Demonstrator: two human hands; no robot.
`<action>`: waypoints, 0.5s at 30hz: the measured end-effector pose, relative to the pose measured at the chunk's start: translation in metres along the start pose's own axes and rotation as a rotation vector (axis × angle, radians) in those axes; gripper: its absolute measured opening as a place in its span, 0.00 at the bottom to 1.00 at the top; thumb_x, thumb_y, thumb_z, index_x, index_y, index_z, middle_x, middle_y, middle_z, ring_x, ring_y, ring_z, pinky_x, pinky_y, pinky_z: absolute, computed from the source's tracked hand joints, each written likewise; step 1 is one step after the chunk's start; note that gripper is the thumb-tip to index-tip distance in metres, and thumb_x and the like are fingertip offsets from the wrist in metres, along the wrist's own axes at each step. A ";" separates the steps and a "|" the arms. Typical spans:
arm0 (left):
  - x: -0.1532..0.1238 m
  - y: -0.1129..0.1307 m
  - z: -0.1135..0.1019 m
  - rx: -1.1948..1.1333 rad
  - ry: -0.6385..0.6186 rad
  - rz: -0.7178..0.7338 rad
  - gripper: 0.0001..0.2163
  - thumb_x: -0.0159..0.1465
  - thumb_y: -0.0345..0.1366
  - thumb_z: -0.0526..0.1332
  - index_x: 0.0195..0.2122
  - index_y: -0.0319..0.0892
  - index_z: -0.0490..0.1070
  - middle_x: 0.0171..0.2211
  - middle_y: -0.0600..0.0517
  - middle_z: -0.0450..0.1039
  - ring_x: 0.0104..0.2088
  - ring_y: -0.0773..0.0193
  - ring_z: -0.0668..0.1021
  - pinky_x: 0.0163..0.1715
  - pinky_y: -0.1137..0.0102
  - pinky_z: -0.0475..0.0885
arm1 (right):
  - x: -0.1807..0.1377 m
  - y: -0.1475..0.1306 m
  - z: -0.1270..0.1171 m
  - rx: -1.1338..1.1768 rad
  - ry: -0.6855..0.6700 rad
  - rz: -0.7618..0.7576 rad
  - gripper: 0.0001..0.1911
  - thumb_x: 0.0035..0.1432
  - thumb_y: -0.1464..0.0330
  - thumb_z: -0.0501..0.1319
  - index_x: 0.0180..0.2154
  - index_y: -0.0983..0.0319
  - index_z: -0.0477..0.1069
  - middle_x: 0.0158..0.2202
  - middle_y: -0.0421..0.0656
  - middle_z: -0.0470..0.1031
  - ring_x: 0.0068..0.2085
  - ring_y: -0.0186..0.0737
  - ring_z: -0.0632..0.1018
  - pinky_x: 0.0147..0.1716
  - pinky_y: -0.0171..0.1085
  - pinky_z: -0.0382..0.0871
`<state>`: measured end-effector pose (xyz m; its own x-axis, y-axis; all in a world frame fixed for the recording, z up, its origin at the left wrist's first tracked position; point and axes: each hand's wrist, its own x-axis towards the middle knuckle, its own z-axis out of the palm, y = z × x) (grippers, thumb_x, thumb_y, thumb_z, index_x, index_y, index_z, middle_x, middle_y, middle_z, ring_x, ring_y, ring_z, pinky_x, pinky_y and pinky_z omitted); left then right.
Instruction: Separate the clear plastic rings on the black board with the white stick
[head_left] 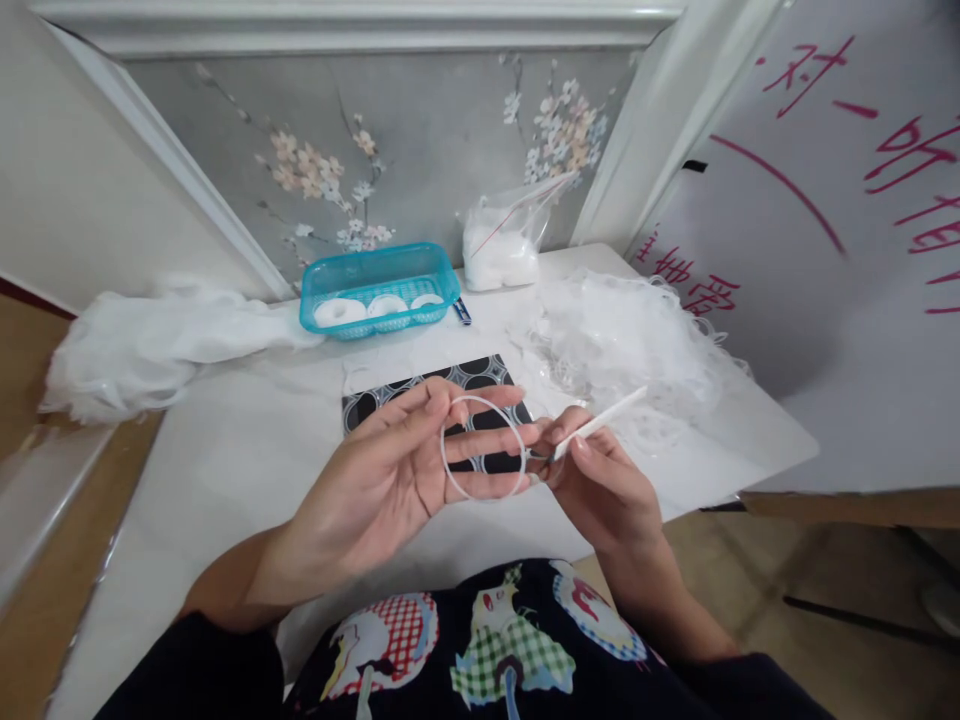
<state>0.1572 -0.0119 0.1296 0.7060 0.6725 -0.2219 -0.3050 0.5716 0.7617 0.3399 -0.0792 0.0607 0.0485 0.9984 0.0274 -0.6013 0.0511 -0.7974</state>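
Note:
My left hand (390, 470) is held palm up over the table with its fingers stretched out. A thin clear plastic loop (484, 447) rests across those fingers. My right hand (600, 480) is closed in a pinch on a slim white stick-like tool (600, 422), whose lower tip meets the loop's right side beside my left fingertips. Both hands hover above a black mat with a circle pattern (427, 390).
A blue basket (379, 287) with white rings stands at the back of the white table (247, 450). A clear bag of white pieces (499, 250) sits to its right. A heap of clear loops (622, 340) lies at right, white film (150, 345) at left.

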 end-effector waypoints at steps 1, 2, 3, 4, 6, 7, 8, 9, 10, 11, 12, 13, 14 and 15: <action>0.000 0.000 0.001 0.014 0.002 -0.003 0.11 0.64 0.43 0.64 0.31 0.43 0.68 0.50 0.51 0.76 0.50 0.44 0.80 0.43 0.54 0.81 | -0.002 -0.002 0.000 0.014 -0.025 0.003 0.08 0.54 0.58 0.70 0.31 0.53 0.77 0.35 0.40 0.80 0.36 0.39 0.80 0.37 0.39 0.77; 0.000 0.000 0.001 0.028 0.004 -0.007 0.11 0.65 0.43 0.64 0.31 0.43 0.68 0.51 0.51 0.76 0.50 0.44 0.80 0.43 0.53 0.81 | -0.004 -0.004 0.001 0.021 -0.054 0.007 0.08 0.54 0.58 0.70 0.31 0.53 0.77 0.35 0.40 0.81 0.39 0.42 0.81 0.43 0.43 0.77; 0.000 0.000 0.002 0.042 0.003 -0.009 0.11 0.65 0.43 0.63 0.31 0.43 0.68 0.52 0.51 0.76 0.51 0.44 0.80 0.43 0.53 0.81 | -0.006 -0.006 0.001 0.018 -0.083 0.012 0.07 0.54 0.58 0.70 0.31 0.52 0.77 0.36 0.40 0.81 0.41 0.44 0.81 0.46 0.46 0.76; 0.001 -0.001 0.002 0.054 -0.001 -0.007 0.11 0.66 0.43 0.62 0.31 0.43 0.68 0.52 0.51 0.75 0.51 0.44 0.79 0.43 0.53 0.81 | -0.008 -0.007 0.001 0.001 -0.111 0.018 0.06 0.55 0.58 0.69 0.31 0.52 0.78 0.37 0.40 0.81 0.44 0.46 0.81 0.49 0.49 0.75; 0.004 -0.004 0.000 0.073 -0.007 0.002 0.11 0.67 0.43 0.61 0.31 0.43 0.68 0.53 0.50 0.74 0.52 0.45 0.79 0.44 0.53 0.81 | -0.011 -0.008 0.001 -0.059 -0.146 0.018 0.05 0.56 0.59 0.68 0.32 0.52 0.79 0.41 0.42 0.82 0.48 0.48 0.80 0.51 0.50 0.73; 0.006 -0.007 -0.001 0.075 -0.005 0.003 0.10 0.67 0.42 0.61 0.31 0.42 0.69 0.53 0.50 0.74 0.52 0.46 0.79 0.45 0.54 0.81 | -0.013 -0.008 0.001 -0.084 -0.155 0.013 0.05 0.57 0.59 0.68 0.33 0.52 0.79 0.42 0.42 0.82 0.50 0.48 0.80 0.52 0.50 0.73; 0.008 -0.009 -0.003 0.067 -0.004 0.001 0.10 0.67 0.41 0.61 0.31 0.42 0.69 0.52 0.49 0.74 0.52 0.47 0.79 0.45 0.55 0.81 | -0.014 -0.008 0.001 -0.096 -0.160 0.009 0.05 0.57 0.59 0.68 0.33 0.52 0.79 0.44 0.42 0.82 0.51 0.48 0.79 0.52 0.49 0.72; 0.011 -0.013 -0.005 0.050 -0.004 -0.008 0.09 0.67 0.40 0.62 0.31 0.41 0.70 0.52 0.49 0.74 0.51 0.49 0.79 0.45 0.56 0.81 | -0.015 -0.007 0.001 -0.095 -0.164 0.007 0.05 0.57 0.60 0.68 0.34 0.52 0.79 0.44 0.43 0.82 0.51 0.48 0.79 0.52 0.49 0.72; 0.014 -0.016 -0.007 0.026 -0.004 -0.022 0.09 0.66 0.38 0.62 0.31 0.41 0.70 0.51 0.49 0.74 0.51 0.50 0.79 0.44 0.57 0.81 | -0.016 -0.006 0.000 -0.085 -0.164 0.008 0.05 0.57 0.60 0.68 0.34 0.53 0.79 0.43 0.42 0.82 0.49 0.47 0.80 0.52 0.49 0.72; 0.017 -0.019 -0.008 -0.002 -0.005 -0.037 0.08 0.66 0.37 0.63 0.31 0.40 0.70 0.50 0.48 0.74 0.50 0.51 0.79 0.44 0.59 0.81 | -0.016 -0.005 0.000 -0.073 -0.156 0.010 0.05 0.57 0.59 0.68 0.34 0.53 0.79 0.42 0.42 0.82 0.47 0.47 0.80 0.51 0.49 0.72; 0.020 -0.022 -0.010 -0.029 -0.009 -0.053 0.07 0.66 0.35 0.63 0.31 0.40 0.71 0.49 0.49 0.74 0.49 0.52 0.79 0.43 0.60 0.82 | -0.016 -0.004 0.000 -0.066 -0.142 0.011 0.06 0.57 0.59 0.68 0.33 0.53 0.79 0.39 0.42 0.82 0.44 0.46 0.81 0.49 0.49 0.73; 0.023 -0.025 -0.011 -0.052 -0.016 -0.068 0.07 0.66 0.34 0.63 0.31 0.39 0.71 0.49 0.49 0.74 0.49 0.52 0.79 0.41 0.61 0.82 | -0.016 -0.003 -0.001 -0.065 -0.121 0.007 0.06 0.56 0.59 0.69 0.32 0.53 0.79 0.36 0.42 0.82 0.42 0.46 0.81 0.48 0.49 0.74; 0.026 -0.027 -0.012 -0.071 -0.021 -0.084 0.06 0.66 0.34 0.63 0.32 0.39 0.71 0.49 0.49 0.74 0.48 0.52 0.79 0.40 0.61 0.82 | -0.016 -0.004 -0.002 -0.058 -0.089 -0.007 0.07 0.54 0.58 0.69 0.31 0.53 0.79 0.32 0.41 0.81 0.40 0.46 0.80 0.47 0.48 0.74; 0.028 -0.029 -0.013 -0.086 -0.019 -0.102 0.06 0.66 0.33 0.62 0.32 0.39 0.72 0.48 0.49 0.74 0.48 0.52 0.79 0.40 0.61 0.82 | -0.016 -0.004 -0.003 -0.039 -0.050 -0.024 0.08 0.53 0.57 0.70 0.29 0.53 0.78 0.29 0.41 0.79 0.39 0.46 0.80 0.45 0.47 0.74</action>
<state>0.1778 -0.0038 0.0936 0.7481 0.6001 -0.2832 -0.2841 0.6754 0.6805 0.3445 -0.0954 0.0618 0.0217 0.9969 0.0762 -0.5690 0.0750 -0.8189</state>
